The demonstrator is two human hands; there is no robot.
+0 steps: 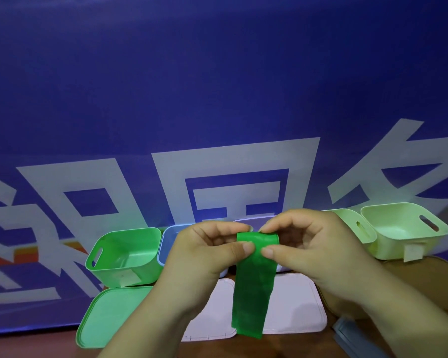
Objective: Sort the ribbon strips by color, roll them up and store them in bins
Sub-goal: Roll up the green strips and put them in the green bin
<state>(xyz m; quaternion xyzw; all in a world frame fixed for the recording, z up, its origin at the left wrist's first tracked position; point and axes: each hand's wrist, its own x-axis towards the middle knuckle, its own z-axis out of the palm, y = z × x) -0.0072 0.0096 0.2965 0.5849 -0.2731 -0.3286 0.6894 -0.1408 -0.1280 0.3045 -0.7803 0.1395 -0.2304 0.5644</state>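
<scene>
A green ribbon strip (251, 293) hangs down from both my hands at the centre of the view. Its top end is folded over, and my left hand (202, 254) and my right hand (305, 249) pinch that end between thumbs and fingers. Behind them stands a row of bins: a green bin (124, 254) at the left, a blue-white bin (167, 244) partly hidden by my left hand, and two pale yellow-green bins (404, 231) at the right. The green bin looks empty.
Lids lie flat in front of the bins: a green lid (109, 319) at the left and two pink lids (295, 306) under the ribbon. A grey-blue object (352, 337) lies at the lower right. A blue banner with large white characters (233, 177) stands behind.
</scene>
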